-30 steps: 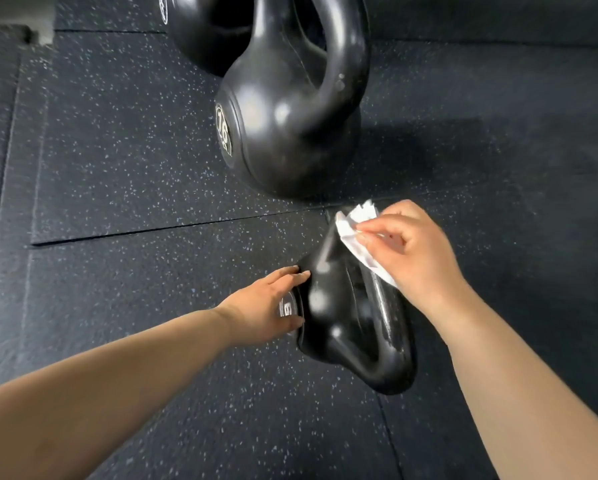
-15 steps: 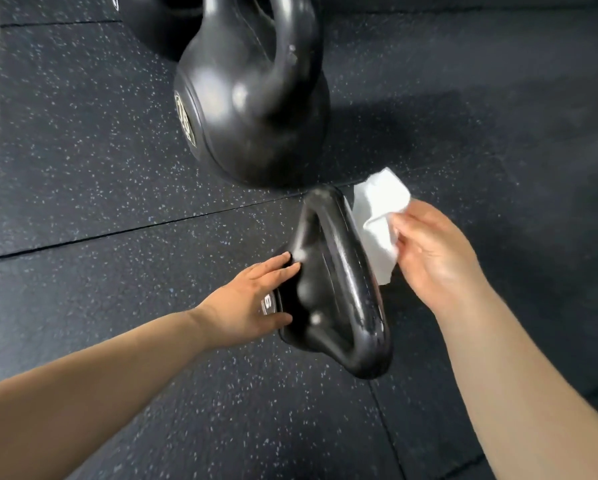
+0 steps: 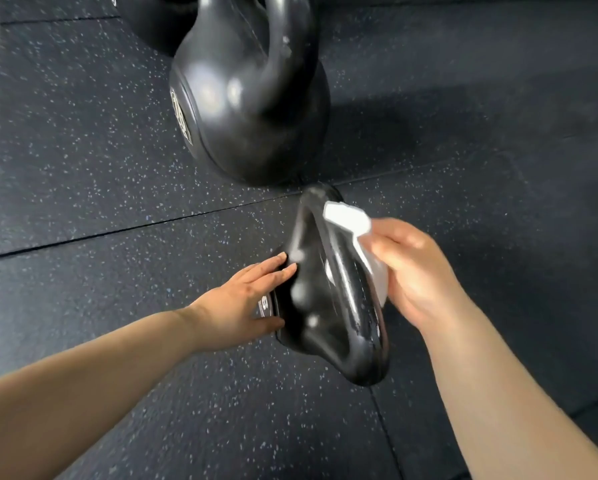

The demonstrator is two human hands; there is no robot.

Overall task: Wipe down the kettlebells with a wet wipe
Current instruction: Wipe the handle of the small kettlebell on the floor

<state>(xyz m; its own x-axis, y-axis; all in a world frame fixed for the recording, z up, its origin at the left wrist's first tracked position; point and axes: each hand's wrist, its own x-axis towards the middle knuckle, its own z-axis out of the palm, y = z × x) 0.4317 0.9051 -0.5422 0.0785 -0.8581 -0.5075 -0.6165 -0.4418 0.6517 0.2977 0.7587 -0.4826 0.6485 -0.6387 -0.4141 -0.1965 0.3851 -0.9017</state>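
I take the small kettlebell (image 3: 311,306) as my mark; it stands on the speckled black rubber floor (image 3: 82,133). My left hand (image 3: 242,303) lies flat against its left side. The fingers (image 3: 269,268) are straight and close together over the rounded body, and the thumb is stretched out lower down beside a round number label (image 3: 264,303) that my hand partly covers. I grip nothing there; the palm only presses on the bell.

My right hand (image 3: 418,271) is at the kettlebell's right side, fingers (image 3: 394,240) curled and pinching a white wet wipe (image 3: 349,220). The wipe is bunched. One folded corner sticks up past my fingertips near the far end of the handle (image 3: 359,306), and the rest trails down under my palm along the handle's right flank, touching it. The handle shows shiny streaks.

Just beyond the small kettlebell, its base close to the far end of the handle, a large kettlebell (image 3: 242,109) stands upright, with a round label on its left face too blurred to read. Further beyond and to the left, a third kettlebell (image 3: 152,22) is cut off by the picture's edge. One floor seam (image 3: 117,233) runs in from the left towards the small kettlebell's far end, and another seam (image 3: 387,434) leads from its near end towards me
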